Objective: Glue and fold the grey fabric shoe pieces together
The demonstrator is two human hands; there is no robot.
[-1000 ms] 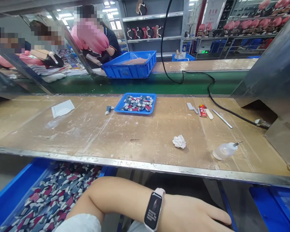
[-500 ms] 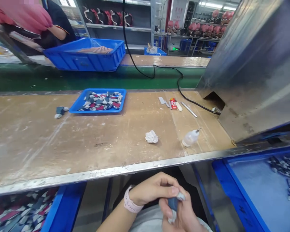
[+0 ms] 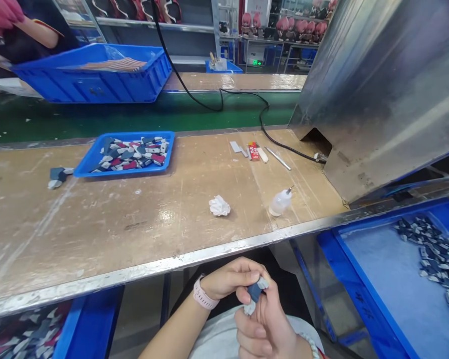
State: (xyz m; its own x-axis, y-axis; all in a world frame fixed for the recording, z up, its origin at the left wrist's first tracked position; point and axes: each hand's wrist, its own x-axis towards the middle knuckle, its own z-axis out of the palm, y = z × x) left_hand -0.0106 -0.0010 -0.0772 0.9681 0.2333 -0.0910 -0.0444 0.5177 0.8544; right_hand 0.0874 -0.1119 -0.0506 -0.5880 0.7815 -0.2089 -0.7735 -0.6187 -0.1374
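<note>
Through the head camera I count two hands, close together below the bench edge. The left hand (image 3: pixel 230 279) and the right hand (image 3: pixel 264 324) pinch one small dark blue piece (image 3: pixel 255 291) between them, so their fingers are closed on it. Its long axis tilts, with one pale end pointing up to the right and the other pale end pointing down to the left. I cannot tell its material. On the worn tan bench (image 3: pixel 30 234) I see one blue tray (image 3: pixel 127 172) with many similar pieces (image 3: pixel 130 159), one more piece (image 3: pixel 60 176) lying alone beside it, one crumpled white tissue (image 3: pixel 219 205) and one clear plastic squeeze bottle (image 3: pixel 280 203). To the right, below the bench, one blue bin (image 3: pixel 359 284) holds a loose heap of pieces (image 3: pixel 434 254) on its pale bottom.
</note>
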